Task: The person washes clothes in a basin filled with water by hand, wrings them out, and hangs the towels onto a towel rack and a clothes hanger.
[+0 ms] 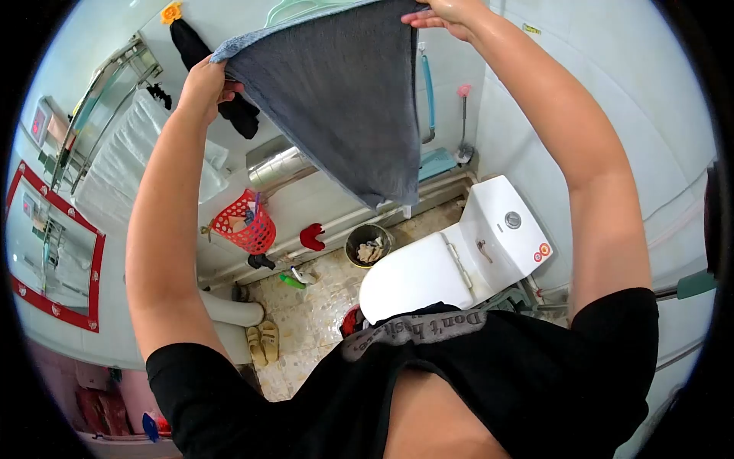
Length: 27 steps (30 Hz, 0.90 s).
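Observation:
A grey-blue towel (pixel 329 92) hangs stretched out in front of me, raised high in the view. My left hand (pixel 205 90) is closed around its upper left corner. At the upper right corner, my right hand (pixel 451 18) grips the edge near the frame's top, with some fingers extended; part of that hand is cut off. Behind the towel's top edge shows a pale green plastic hanger (pixel 298 11). The lower end of the cloth narrows and hangs free above the toilet area.
Below stands a white toilet (pixel 417 279), lid down, beside a waste bin (pixel 368 246). Along the left wall are a red basket (pixel 246 222), a towel rack (pixel 107 92) with white towels (pixel 126 164), and a red-framed mirror (pixel 53 245). Sandals (pixel 264 343) lie on the tiles.

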Motion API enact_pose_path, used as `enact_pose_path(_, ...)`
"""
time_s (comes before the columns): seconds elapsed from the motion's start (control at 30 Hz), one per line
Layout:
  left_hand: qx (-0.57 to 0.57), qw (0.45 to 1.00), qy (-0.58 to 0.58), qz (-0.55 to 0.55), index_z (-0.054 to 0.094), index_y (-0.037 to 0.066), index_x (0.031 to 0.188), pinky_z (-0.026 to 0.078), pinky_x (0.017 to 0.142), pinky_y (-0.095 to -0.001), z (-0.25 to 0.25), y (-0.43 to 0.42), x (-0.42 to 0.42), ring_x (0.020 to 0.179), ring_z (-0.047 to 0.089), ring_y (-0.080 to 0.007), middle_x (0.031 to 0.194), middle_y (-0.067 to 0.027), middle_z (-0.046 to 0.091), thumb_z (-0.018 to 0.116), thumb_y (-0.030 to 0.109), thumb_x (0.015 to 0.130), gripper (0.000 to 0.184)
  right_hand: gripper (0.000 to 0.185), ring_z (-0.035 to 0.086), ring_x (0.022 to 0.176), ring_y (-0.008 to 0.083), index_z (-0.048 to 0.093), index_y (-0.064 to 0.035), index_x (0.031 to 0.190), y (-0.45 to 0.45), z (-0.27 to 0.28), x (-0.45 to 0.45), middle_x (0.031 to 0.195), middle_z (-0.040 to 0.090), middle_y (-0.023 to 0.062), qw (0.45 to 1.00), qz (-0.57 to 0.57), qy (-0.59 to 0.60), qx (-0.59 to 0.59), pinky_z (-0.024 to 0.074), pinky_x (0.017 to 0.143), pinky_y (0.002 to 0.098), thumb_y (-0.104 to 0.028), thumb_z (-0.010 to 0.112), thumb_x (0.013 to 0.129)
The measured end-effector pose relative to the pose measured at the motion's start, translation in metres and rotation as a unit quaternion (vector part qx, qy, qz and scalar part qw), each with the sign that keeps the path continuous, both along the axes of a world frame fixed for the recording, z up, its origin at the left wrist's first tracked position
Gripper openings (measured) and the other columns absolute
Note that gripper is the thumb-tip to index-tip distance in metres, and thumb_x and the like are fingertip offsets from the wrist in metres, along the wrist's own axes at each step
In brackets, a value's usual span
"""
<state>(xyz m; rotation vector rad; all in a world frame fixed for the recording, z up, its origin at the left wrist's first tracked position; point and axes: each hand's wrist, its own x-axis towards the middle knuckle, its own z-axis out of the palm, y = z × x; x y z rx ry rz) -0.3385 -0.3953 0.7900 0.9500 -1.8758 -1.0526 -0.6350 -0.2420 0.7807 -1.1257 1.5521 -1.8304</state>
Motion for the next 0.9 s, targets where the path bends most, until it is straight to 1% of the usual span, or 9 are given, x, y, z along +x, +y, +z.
enact_pose_path(0.1,0.018,0.992,0.120,-0.023,0.053,0.008,0.090,0.043,0.054,-0.0236,0.021,0.007,-0.030,0.061,0.050,-0.0142,0.082,-0.0029,0.055,0.039,0.025,0.087,0.022,0.026,0.058,0.065,0.0235,0.038,-0.0002,0.103,0.009,0.021,-0.019,0.088,0.051,0.0174,0.973,-0.006,0.161,-0.164,0.0474,0.053,0.0330,-0.008,0.043,0.079)
enact_pose_path(0.2,-0.027,0.896,0.384,-0.221,0.050,-0.001,0.094,0.049,0.069,-0.0269,0.073,0.020,-0.058,0.085,0.055,-0.0187,0.094,-0.0106,0.055,0.033,0.017,0.089,0.024,0.050,0.047,0.097,0.0299,0.038,-0.0018,0.113,0.059,-0.005,0.036,0.103,0.045,0.0182,0.816,-0.211,0.369,-0.390,0.0388,0.080,0.0363,-0.024,0.056,0.072)
enact_pose_path(0.3,-0.193,0.798,0.247,-0.514,0.050,0.002,0.101,0.047,0.071,-0.0263,0.066,0.148,-0.093,0.081,0.057,-0.0180,0.092,-0.0110,0.058,0.033,0.014,0.088,0.024,0.084,0.023,0.118,0.0367,0.026,-0.0040,0.126,0.059,-0.092,0.069,0.128,0.029,0.0186,0.741,-0.280,0.528,-0.306,0.0141,0.096,0.0486,-0.049,0.061,0.064)
enact_pose_path(0.43,-0.015,0.691,-0.054,-0.721,0.051,0.000,0.108,0.046,0.075,-0.0265,0.013,0.187,-0.132,0.083,0.057,-0.0161,0.095,-0.0096,0.059,0.061,-0.001,0.071,0.039,0.068,0.028,0.115,0.0337,0.032,-0.0032,0.120,0.047,-0.128,0.045,0.122,0.034,0.0180,0.772,-0.287,0.545,-0.157,0.0181,0.095,0.0447,-0.041,0.056,0.069)
enact_pose_path(0.6,0.142,0.933,0.143,-0.298,0.047,0.000,0.103,0.047,0.066,-0.0279,-0.025,0.069,-0.190,0.072,0.056,-0.0186,0.084,-0.0100,0.055,0.047,0.005,0.079,0.025,0.050,0.035,0.110,0.0300,0.039,-0.0022,0.113,0.040,-0.108,-0.020,0.115,0.040,0.0172,0.752,-0.348,0.556,-0.061,0.0232,0.093,0.0398,-0.032,0.049,0.074)
enact_pose_path(0.73,0.199,0.902,0.252,-0.290,0.037,-0.002,0.112,0.047,0.071,-0.0315,-0.033,-0.003,-0.249,0.080,0.055,-0.0237,0.095,-0.0138,0.051,0.043,0.004,0.080,0.033,0.036,0.040,0.106,0.0270,0.045,-0.0014,0.107,0.028,-0.091,-0.069,0.110,0.045,0.0166,0.702,-0.395,0.588,0.077,0.0272,0.092,0.0359,-0.024,0.044,0.079)
enact_pose_path(0.8,0.243,0.879,0.319,-0.256,0.028,-0.003,0.117,0.048,0.074,-0.0350,-0.030,-0.016,-0.280,0.084,0.053,-0.0276,0.102,-0.0172,0.045,0.040,0.004,0.080,0.039,0.038,0.034,0.112,0.0255,0.038,-0.0008,0.116,0.013,-0.092,-0.094,0.116,0.041,0.0153,0.575,-0.481,0.637,0.181,0.0212,0.099,0.0349,-0.025,0.034,0.086)
enact_pose_path(0.87,0.257,0.868,0.340,-0.255,0.026,-0.001,0.119,0.047,0.075,-0.0381,-0.027,-0.025,-0.305,0.090,0.051,-0.0300,0.107,-0.0169,0.042,0.039,0.005,0.081,0.040,0.021,0.052,0.087,0.0286,0.060,-0.0039,0.084,0.004,-0.082,-0.112,0.088,0.057,0.0170,0.893,-0.227,0.268,-0.282,0.0380,0.081,0.0374,-0.018,0.049,0.072)
enact_pose_path(0.9,0.277,0.856,0.371,-0.228,0.028,0.000,0.118,0.047,0.076,-0.0398,-0.025,-0.026,-0.314,0.092,0.049,-0.0306,0.110,-0.0153,0.041,0.040,0.006,0.081,0.039,0.024,0.050,0.092,0.0283,0.059,-0.0031,0.089,0.033,-0.054,-0.088,0.094,0.055,0.0174,0.804,-0.352,0.470,-0.091,0.0359,0.085,0.0370,-0.019,0.049,0.074)
